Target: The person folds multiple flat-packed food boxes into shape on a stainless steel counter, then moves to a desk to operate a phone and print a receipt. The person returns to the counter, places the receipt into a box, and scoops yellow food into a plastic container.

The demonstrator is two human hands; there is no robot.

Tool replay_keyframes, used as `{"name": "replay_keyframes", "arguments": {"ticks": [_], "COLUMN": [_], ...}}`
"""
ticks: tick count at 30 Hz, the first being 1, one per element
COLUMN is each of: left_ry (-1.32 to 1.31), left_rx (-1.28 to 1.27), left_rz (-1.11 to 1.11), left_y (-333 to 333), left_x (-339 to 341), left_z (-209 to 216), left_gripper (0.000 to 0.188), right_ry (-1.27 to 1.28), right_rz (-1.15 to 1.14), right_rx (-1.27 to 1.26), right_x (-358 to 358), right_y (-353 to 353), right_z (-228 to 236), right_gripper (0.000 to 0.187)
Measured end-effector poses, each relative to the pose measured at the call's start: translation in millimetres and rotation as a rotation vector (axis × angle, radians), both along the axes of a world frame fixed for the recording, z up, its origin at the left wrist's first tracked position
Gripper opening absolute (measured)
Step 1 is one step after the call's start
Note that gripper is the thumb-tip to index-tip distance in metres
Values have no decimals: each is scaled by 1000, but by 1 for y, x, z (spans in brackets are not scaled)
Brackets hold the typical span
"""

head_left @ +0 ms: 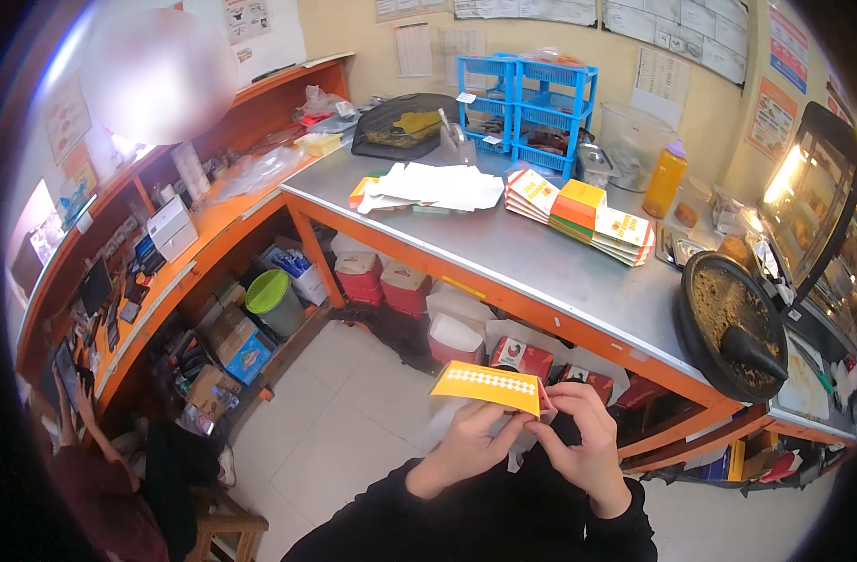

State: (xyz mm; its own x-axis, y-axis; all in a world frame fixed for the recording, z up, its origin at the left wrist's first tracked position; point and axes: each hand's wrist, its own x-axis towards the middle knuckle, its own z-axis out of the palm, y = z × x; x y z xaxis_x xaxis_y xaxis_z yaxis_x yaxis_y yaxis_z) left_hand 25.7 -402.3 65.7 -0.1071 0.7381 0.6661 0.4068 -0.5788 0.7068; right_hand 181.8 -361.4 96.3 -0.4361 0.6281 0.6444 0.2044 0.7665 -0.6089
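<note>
In front of my body, above the floor, I hold a yellow cardboard food box with rows of white shapes on its upper panel. My left hand grips its near side, fingers bent against the card. At the box's right end, my right hand pinches the reddish edge, its fingertips close to the left thumb. The underside of the box is mostly hidden by my hands. On the metal counter beyond lie stacked flat cartons, a yellow-and-green carton and a pile of white flattened cartons.
A dark mortar with a pestle stands at the counter's right end, by a lit display case. Behind are a yellow sauce bottle and blue racks. A person sits at left. Red boxes stand below.
</note>
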Motion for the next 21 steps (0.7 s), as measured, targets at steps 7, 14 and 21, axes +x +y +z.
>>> {"name": "replay_keyframes", "arguments": {"ticks": [7, 14, 21], "left_ry": [-74, -427, -475], "left_rx": [-97, -136, 94], "left_rz": [-7, -50, 799], "left_y": [6, 25, 66], "left_x": [-1, 3, 73], "left_z": [-20, -42, -60], "left_gripper": [21, 25, 19], "right_ry": [-112, -78, -199], "right_rz": [-143, -213, -79], "right_rx": [343, 617, 813], "right_x": [-13, -39, -62], "right_y": [4, 30, 18], "right_z": [-1, -14, -13], "right_gripper": [33, 28, 28]}}
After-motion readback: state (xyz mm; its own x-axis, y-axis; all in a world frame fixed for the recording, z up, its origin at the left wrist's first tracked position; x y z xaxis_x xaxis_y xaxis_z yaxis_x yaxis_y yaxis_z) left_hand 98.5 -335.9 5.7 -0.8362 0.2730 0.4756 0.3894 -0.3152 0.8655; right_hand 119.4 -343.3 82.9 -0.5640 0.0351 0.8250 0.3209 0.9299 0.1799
